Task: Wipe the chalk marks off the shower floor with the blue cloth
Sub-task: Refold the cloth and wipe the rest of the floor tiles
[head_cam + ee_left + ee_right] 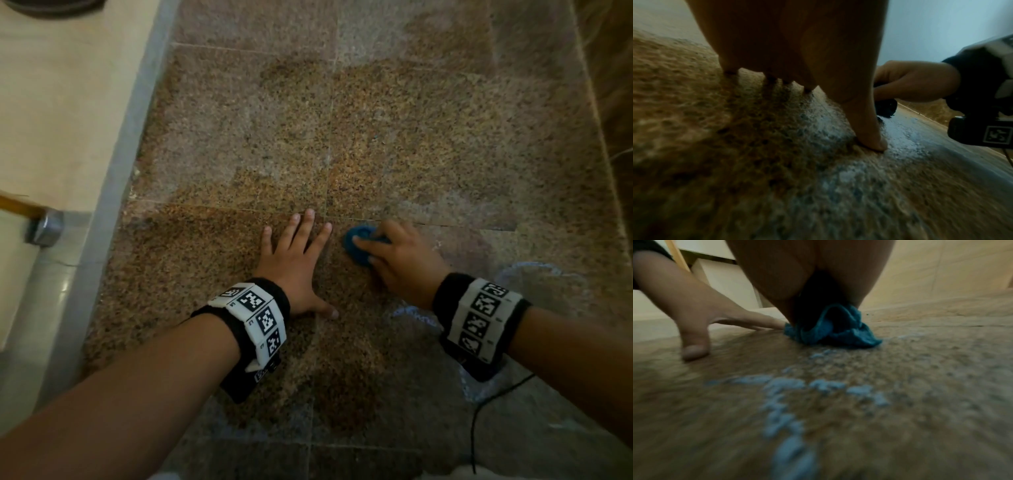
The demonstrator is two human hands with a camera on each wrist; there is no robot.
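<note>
Item: wiping in progress. Right hand [404, 255] clutches the bunched blue knitted cloth [359, 245], pressed to the speckled brown granite shower floor [428, 144], just at 3 o'clock of the left hand [296, 258], which lies flat with fingers spread. Pale blue chalk marks [785, 404] remain toward 5 o'clock of the cloth; the next stroke likely needs a firm pull back over them. Containers: none seen.

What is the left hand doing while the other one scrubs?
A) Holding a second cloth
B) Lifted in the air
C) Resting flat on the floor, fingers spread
C: the left hand lies spread on the shower floor, holding nothing, beside the blue cloth.
</note>
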